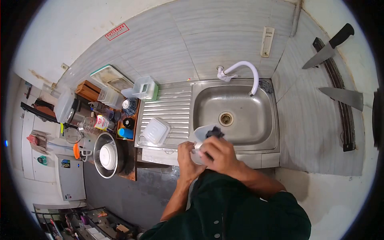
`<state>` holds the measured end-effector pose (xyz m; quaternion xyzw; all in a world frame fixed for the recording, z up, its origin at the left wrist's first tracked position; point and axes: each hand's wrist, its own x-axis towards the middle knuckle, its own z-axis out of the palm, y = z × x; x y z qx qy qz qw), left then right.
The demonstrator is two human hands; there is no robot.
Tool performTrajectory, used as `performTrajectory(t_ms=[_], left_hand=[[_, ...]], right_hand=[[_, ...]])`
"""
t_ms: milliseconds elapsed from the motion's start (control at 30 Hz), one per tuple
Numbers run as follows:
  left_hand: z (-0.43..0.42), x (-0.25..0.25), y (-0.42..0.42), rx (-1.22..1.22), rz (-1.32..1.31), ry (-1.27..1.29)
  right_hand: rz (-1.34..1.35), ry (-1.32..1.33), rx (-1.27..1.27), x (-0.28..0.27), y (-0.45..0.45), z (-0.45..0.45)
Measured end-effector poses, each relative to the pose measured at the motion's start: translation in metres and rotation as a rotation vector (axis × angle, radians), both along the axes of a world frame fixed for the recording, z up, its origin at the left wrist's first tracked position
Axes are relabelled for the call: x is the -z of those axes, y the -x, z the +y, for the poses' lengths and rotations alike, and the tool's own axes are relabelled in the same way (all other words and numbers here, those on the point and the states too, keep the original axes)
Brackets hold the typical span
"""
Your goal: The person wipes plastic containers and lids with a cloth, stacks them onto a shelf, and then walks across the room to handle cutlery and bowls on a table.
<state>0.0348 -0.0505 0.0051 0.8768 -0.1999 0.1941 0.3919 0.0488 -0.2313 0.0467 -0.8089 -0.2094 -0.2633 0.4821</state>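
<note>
At the front edge of the sink, my left hand [187, 160] is closed around the near side of a translucent plastic container [202, 131]. My right hand [220, 155] has its fingers curled in at the container, with a dark, crumpled scrubbing cloth [215, 132] sticking out beyond its knuckles. The hands hide the container's lower part, so its full shape does not show. Beyond them lies the steel sink [248, 134], its drain [226, 119] in the middle. A white tap [256, 80] curves over the basin with no water visible.
A white plastic box [157, 131] sits on the ribbed drainboard [170, 105]. A clear tub [146, 89] stands at its back left. A metal basin [97, 160] with a white bowl [107, 156] is further left. Knives [340, 96] hang on the right wall.
</note>
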Motion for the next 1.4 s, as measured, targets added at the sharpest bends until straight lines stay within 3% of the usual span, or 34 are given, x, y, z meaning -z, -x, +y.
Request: performTrajectory(t_ms=[67,133,200,233,333,400,500,533,567,633,700,833,933,1033,1133,1200,1267,1333,1400], left_hand=[[0.008,-0.013,0.003,0.001,0.044,0.129],[0.017,-0.011,0.009,-0.038,0.129,0.127],[0.01,-0.022,0.009,-0.146,0.438,0.739],[0.017,-0.015,0.008,-0.134,0.509,0.832],[0.017,-0.012,0.005,-0.119,0.552,1.064],[0.015,-0.009,0.005,-0.114,0.592,1.113],[0.012,-0.001,0.007,-0.05,0.667,1.176],[0.011,-0.002,0.007,0.001,0.702,1.197],[0.009,-0.003,0.005,0.009,0.702,1.194],[0.003,-0.012,0.003,0.107,0.873,1.665],[-0.012,-0.011,-0.004,0.0,0.95,1.596],[-0.043,-0.012,0.001,-0.184,1.067,1.425],[-0.031,0.014,-0.008,-0.128,0.995,1.522],[-0.018,-0.015,-0.006,-0.097,0.918,1.531],[-0.015,-0.021,0.008,-0.151,0.891,1.531],[-0.024,-0.006,0.017,-0.122,0.916,1.396],[-0.031,-0.002,0.015,-0.194,0.938,1.418],[-0.028,0.002,0.005,-0.145,0.884,1.613],[-0.014,-0.026,0.004,-0.183,0.922,1.543]], right_hand=[[0.038,-0.048,0.048,0.004,-0.014,-0.013],[0.317,-0.222,0.104,0.03,-0.041,-0.036],[0.488,-0.31,0.13,0.065,-0.053,-0.06],[0.553,-0.38,0.149,0.074,-0.055,-0.066],[0.531,-0.39,0.229,0.092,-0.048,-0.066],[0.741,-0.83,0.114,0.089,-0.041,-0.067],[0.793,-0.93,0.05,0.094,-0.037,-0.07],[0.787,-0.933,0.051,0.081,-0.035,-0.068],[0.618,-0.747,0.11,0.066,-0.03,-0.065],[0.269,-0.495,0.189,0.042,-0.027,-0.054],[0.052,-0.319,0.213,0.02,-0.029,-0.047],[-0.007,-0.217,0.315,0.01,-0.024,-0.005],[-0.219,-0.05,0.055,0.012,-0.002,0.015],[-0.211,0.018,0.009,0.029,0.0,0.001],[-0.022,-0.065,0.266,0.027,-0.026,-0.019],[-0.061,-0.063,0.333,0.01,-0.028,-0.011],[-0.118,-0.14,0.231,-0.003,-0.02,0.01],[-0.16,-0.113,0.048,-0.009,0.0,0.024],[-0.212,-0.079,-0.069,-0.001,0.013,0.031]])
